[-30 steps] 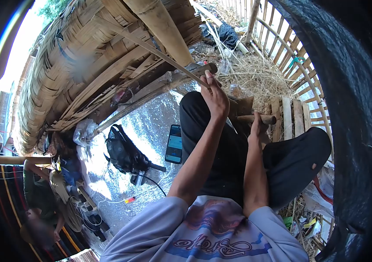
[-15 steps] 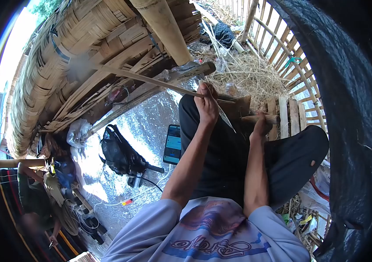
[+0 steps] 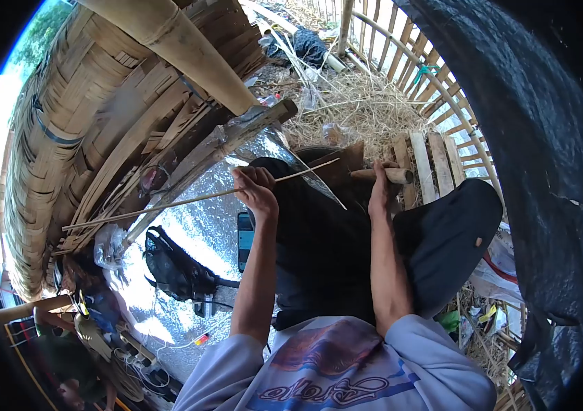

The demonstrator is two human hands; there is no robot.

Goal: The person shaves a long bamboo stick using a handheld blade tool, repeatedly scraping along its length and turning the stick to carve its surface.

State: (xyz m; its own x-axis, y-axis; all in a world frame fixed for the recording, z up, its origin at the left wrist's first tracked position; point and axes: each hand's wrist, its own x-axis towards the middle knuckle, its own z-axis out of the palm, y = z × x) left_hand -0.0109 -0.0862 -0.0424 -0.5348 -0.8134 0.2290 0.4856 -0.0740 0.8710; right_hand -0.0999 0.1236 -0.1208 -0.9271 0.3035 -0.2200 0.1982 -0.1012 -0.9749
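My left hand (image 3: 256, 190) is closed around a long, thin bamboo strip (image 3: 161, 207). The strip slants across my lap, its left end near the woven bamboo and its right end passing over a shiny metal blade (image 3: 322, 183). My right hand (image 3: 379, 193) is at a thick wooden handle (image 3: 397, 176), the palm against it and some fingers pointing up; the fingers behind are hidden. Whether blade and handle are one knife cannot be made out. A brown flat piece (image 3: 347, 157) lies just beyond them. Both hands are above my dark trousers (image 3: 319, 267).
Left of me are a phone (image 3: 244, 241), a black bag (image 3: 175, 267) and cables on a silvery sheet (image 3: 199, 198). Woven bamboo (image 3: 58, 137) and a bamboo pole (image 3: 182, 48) rise at upper left. Another person (image 3: 65, 356) sits at lower left. Straw (image 3: 366, 106) lies ahead, beside a slatted fence (image 3: 435, 75).
My left hand has moved left with the bamboo strip, whose far end has swung down. The fingers of my right hand look straighter at the handle. The camera view has shifted.
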